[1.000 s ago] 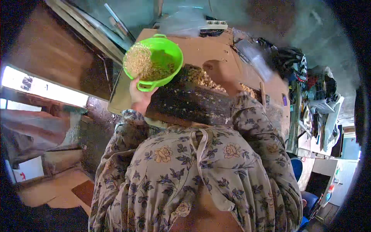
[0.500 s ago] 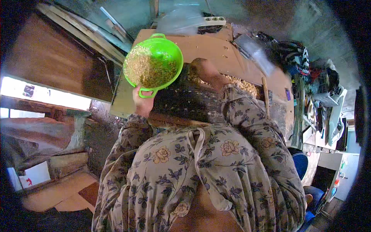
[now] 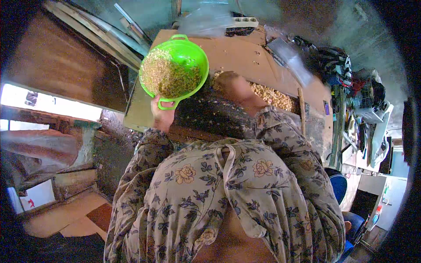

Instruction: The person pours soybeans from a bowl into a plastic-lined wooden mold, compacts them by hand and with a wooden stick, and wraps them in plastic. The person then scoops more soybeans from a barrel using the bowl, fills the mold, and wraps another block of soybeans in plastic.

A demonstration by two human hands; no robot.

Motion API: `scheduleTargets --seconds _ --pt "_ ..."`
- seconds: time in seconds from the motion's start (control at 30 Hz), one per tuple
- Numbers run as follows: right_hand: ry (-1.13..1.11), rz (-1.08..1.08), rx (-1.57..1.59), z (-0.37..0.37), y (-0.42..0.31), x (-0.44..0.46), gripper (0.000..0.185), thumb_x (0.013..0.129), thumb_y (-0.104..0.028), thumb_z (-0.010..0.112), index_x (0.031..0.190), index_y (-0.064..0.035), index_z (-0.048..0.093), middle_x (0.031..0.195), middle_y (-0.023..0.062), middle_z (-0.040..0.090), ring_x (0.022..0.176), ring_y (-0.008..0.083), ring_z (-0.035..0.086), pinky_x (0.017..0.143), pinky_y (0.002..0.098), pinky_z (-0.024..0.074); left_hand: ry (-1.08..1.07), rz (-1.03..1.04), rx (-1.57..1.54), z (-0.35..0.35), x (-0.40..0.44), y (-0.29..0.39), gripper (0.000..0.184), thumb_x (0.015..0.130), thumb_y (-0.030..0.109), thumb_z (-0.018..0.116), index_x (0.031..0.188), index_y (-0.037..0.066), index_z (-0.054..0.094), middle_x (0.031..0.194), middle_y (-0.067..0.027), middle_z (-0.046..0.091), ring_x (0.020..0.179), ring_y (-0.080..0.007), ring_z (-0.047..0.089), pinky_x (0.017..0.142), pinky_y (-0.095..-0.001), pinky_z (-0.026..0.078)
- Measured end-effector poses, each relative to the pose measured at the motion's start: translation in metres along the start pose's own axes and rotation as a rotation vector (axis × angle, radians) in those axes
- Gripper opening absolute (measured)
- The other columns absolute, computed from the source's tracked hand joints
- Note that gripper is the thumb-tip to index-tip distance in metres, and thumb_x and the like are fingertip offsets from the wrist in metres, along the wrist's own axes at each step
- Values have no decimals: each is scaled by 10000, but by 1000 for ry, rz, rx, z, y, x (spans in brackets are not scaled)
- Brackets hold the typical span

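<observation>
A bright green two-handled bowl (image 3: 199,65) is tipped to the left at the far left of the table. My left hand (image 3: 162,115) grips its near handle. Small tan pieces (image 3: 158,72), like grain or chopped nuts, heap on the bowl's left side, with darker bits to their right. My right hand (image 3: 239,89) is smeared by motion over the table, beside a strip of similar tan pieces (image 3: 276,97). Its fingers cannot be made out, nor whether they hold anything. Below both hands runs a dark, speckled surface (image 3: 208,116).
Brown cardboard (image 3: 232,52) covers the far part of the table. A thin wooden stick (image 3: 301,109) lies right of the tan strip. Clear plastic (image 3: 206,19) and an egg-tray-like piece (image 3: 245,22) sit at the back. A wire basket (image 3: 370,105) is at right; boards (image 3: 96,35) lean at left.
My right hand has shifted slightly toward me and to the right, uncovering more tan pieces beyond it. My left hand and the green bowl stay almost in place.
</observation>
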State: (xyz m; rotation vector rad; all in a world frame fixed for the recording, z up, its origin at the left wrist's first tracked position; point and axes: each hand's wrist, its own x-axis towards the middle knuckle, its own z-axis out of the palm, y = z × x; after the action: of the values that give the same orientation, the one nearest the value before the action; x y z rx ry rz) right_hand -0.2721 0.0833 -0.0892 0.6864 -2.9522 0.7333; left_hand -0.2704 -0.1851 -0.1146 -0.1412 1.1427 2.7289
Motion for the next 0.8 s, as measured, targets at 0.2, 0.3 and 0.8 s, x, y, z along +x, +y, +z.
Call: scheduleTargets --seconds 0.2,0.3,0.8 --pt "107 -24 -262 34 15 -6 366 722 -191 521 1080 -113 522 1128 114 497 1060 287 450 892 385 380 -11 4 4 2 -1 1 577 711 465 459 1190 149 395 1149 -57 480 1036 -268 455 855 -449 355" --pt "258 -162 -360 25 10 -16 363 719 -215 532 1071 -126 530 1119 89 505 1058 263 458 896 381 376 2 2 8 5 -3 3 582 707 464 465 1195 157 390 1164 -55 473 1056 -268 443 866 -460 343" --pt "274 141 -196 -21 16 -68 313 702 -159 559 1012 -119 568 1035 94 521 936 275 524 776 335 468 -43 5 -16 5 -6 5 626 715 429 475 1263 174 309 1257 -49 387 1148 -277 367 950 -487 277"
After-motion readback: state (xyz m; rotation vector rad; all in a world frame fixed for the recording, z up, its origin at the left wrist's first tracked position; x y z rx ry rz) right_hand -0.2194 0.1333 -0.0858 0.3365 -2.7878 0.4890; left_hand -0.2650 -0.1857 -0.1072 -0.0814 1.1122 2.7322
